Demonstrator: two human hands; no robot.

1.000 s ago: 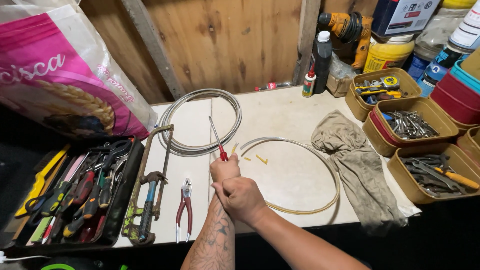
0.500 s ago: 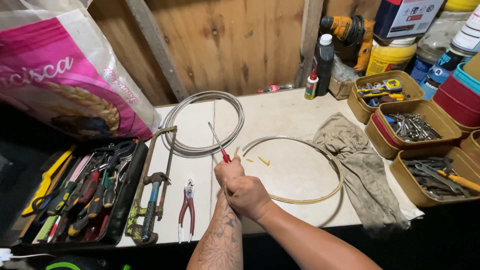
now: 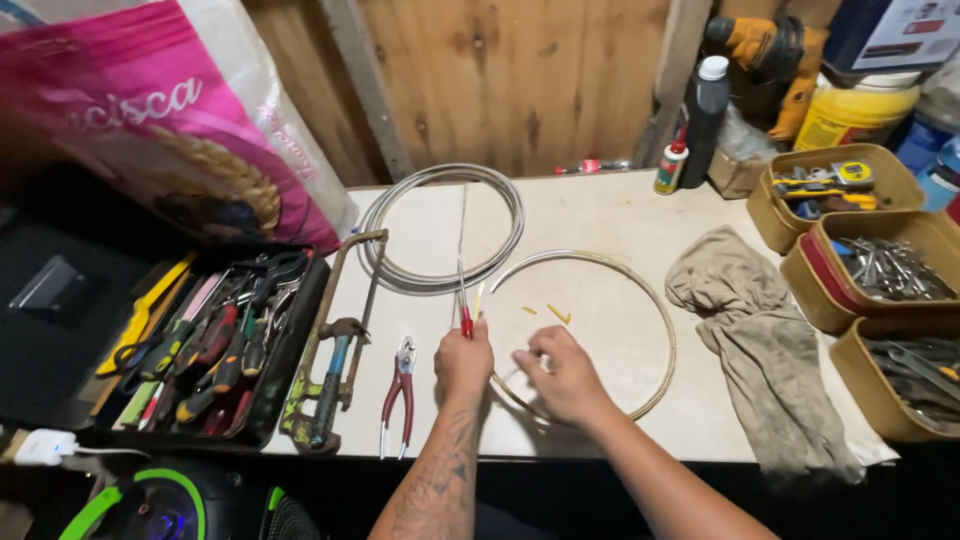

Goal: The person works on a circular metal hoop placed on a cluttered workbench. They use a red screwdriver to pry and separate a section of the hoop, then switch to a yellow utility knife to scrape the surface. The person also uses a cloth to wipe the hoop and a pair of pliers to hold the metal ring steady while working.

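Rough wooden boards back a pale, scuffed workbench top (image 3: 600, 215) crowded with tools.

Risks, as judged from this view: the slim red-handled tool with a long thin metal shaft (image 3: 463, 285) points away from the body, and its tip lies over the grey coiled cable (image 3: 445, 225) just beyond the grip; a slip could drive the tip into that coil's sheath. The pale yellowish loop of stiff cable (image 3: 655, 330) looks springy, so a loosened pinch could let its end whip free toward the fingers. Small yellow offcuts (image 3: 556, 314) lie loose just ahead of the hands and could roll underfoot or under the work.

Grip: the left hand (image 3: 464, 362) is closed in a fist round the red handle, the shaft rising forward out of it. The right hand (image 3: 566, 375) is curled, fingertips pressed together on the near end of the yellowish loop, which runs out to the right of it and curves back round. Whether the tool touches the cable end cannot be told; the fingers hide the spot.

Left of the left hand lie red-handled pliers (image 3: 399, 390) and a hacksaw with a blue handle (image 3: 335, 345); a crumpled beige rag (image 3: 750, 345) lies right of the loop.
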